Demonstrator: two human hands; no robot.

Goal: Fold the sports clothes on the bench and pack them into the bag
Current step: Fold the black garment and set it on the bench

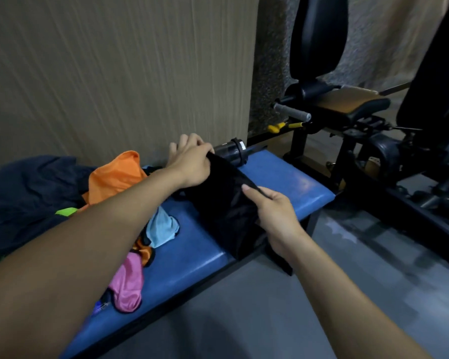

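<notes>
Floor (257, 307): grey, nearest the camera, running under the front edge of the bench.
Bench (192, 255): blue padded top on a dark frame, stretching from near left to far right along the wall.
Pink garment (128, 286): crumpled on the near left part of the bench, partly under the left forearm.
Light blue garment (162, 228): bunched just beyond the pink one, with a bit of orange and black cloth between them.
Right hand (275, 216): near the front edge of the bench, thumb and fingers pinching the near rim of the black bag.
Black bag (226, 211): on the middle of the bench, its lower end hanging over the front edge, its upper rim stretched between the two hands.
Left hand (192, 164): farther back, fingers curled round the far rim of the bag.
Orange garment (114, 177): heaped to the left of the bag, by the wall.
Dark blue garment (24, 198): spread at the far left of the bench.
Dark bottle (232, 150): lying on its side behind the left hand, at the wall.
Wall (114, 73): beige and streaked.
Gym machine (360, 112): black, far right.
</notes>
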